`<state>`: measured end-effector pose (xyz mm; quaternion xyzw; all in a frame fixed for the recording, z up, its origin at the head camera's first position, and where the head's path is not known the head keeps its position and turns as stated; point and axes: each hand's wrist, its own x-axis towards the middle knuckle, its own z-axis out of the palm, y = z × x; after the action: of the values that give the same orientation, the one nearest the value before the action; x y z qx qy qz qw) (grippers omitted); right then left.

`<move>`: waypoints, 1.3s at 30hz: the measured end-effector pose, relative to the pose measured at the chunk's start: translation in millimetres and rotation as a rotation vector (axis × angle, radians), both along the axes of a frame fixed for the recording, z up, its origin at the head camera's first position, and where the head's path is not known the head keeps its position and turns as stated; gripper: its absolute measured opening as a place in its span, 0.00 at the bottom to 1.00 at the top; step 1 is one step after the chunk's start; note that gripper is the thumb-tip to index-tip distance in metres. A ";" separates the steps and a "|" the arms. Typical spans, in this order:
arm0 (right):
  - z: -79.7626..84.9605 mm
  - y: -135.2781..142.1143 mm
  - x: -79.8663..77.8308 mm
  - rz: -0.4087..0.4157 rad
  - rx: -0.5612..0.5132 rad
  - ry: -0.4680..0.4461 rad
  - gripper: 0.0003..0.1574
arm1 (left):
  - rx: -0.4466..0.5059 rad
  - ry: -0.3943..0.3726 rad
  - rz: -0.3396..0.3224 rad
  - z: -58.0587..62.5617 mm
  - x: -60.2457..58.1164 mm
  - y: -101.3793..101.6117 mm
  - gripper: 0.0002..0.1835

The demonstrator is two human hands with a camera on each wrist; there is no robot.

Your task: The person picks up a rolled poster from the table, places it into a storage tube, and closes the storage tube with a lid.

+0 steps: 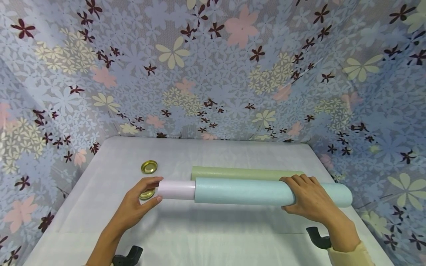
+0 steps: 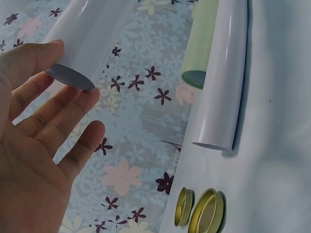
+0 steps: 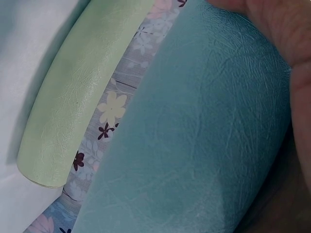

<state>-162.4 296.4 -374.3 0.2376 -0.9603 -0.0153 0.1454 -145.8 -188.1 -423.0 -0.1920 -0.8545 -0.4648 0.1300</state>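
A light blue tube (image 1: 239, 191) with a creased, leathery surface is held level above the table. My right hand (image 1: 309, 197) grips it near its right end. Out of its left end sticks a glossy white tube (image 1: 179, 190). With thumb and fingertips, my left hand (image 1: 133, 207) pinches the free end of that white tube. The left wrist view shows the thumb on its side and fingertips at the rim of its dark opening (image 2: 73, 78). The rest of the white tube is hidden inside the blue one.
A pale green tube (image 1: 233, 172) lies behind the held tubes. Next to it lies a second white tube (image 2: 226, 73), hidden in the head view. Two gold round lids, one farther back (image 1: 149, 167), lie on the white-covered table (image 1: 213, 236) at left. Floral cloth (image 1: 213, 74) hangs around.
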 end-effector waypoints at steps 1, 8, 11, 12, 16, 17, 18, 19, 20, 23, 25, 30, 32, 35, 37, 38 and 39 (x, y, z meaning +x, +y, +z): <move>0.0 -0.2 0.0 -0.002 0.000 -0.001 0.50 | -0.001 0.000 0.000 0.4 -0.1 1.0 0.29; -0.1 -1.8 0.2 -0.003 0.000 -0.004 0.50 | 0.005 0.021 -0.021 1.7 -2.0 8.8 0.28; -0.2 -2.3 0.2 -0.003 0.003 -0.005 0.51 | -0.005 0.036 -0.037 1.7 -3.5 11.9 0.27; -0.3 -2.5 0.1 -0.003 0.003 -0.006 0.51 | -0.007 0.041 -0.043 1.7 -4.0 13.0 0.27; -1.0 -2.8 -0.4 -0.003 0.003 -0.004 0.51 | -0.010 0.063 -0.059 2.4 -5.3 17.9 0.26; -1.2 -2.9 -0.6 -0.002 0.001 -0.003 0.51 | -0.008 0.063 -0.062 2.6 -5.4 19.1 0.26; -1.4 -2.9 -0.6 -0.002 0.000 -0.003 0.51 | -0.008 0.059 -0.062 2.8 -5.4 20.3 0.26; -1.7 -2.9 -0.8 -0.001 -0.001 -0.002 0.51 | -0.009 0.059 -0.062 3.0 -5.3 21.5 0.26; -1.9 -3.0 -0.9 -0.001 -0.002 -0.001 0.51 | -0.008 0.055 -0.063 2.9 -5.2 22.6 0.26; -2.4 -3.2 -1.0 0.001 -0.003 0.004 0.51 | -0.008 0.028 -0.070 2.1 -5.4 25.8 0.26; -2.5 -3.2 -1.1 0.002 -0.003 0.006 0.51 | -0.005 0.014 -0.076 1.5 -5.7 27.7 0.26; -2.8 -3.6 -1.3 0.000 -0.003 0.005 0.51 | -0.005 -0.012 -0.085 0.7 -6.1 32.3 0.26; -3.0 -3.7 -1.5 -0.001 -0.003 0.004 0.51 | -0.003 -0.016 -0.089 1.1 -6.0 34.2 0.26; -3.2 -3.8 -1.7 -0.001 -0.001 0.003 0.51 | -0.001 -0.015 -0.097 2.0 -6.2 36.8 0.27; -3.2 -4.1 -1.7 -0.002 0.000 0.001 0.51 | 0.002 -0.007 -0.106 2.4 -6.7 38.6 0.27; -3.1 -4.2 -1.7 -0.002 0.000 0.000 0.51 | 0.004 -0.001 -0.112 2.2 -7.2 39.5 0.27; -3.1 -4.4 -1.7 -0.002 -0.001 -0.002 0.51 | 0.008 0.002 -0.118 2.0 -7.7 40.3 0.26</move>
<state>-164.1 292.0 -377.5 0.2364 -0.9608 -0.0150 0.1444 -153.4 -147.8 -420.9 -0.2421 -0.8397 -0.4749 0.1042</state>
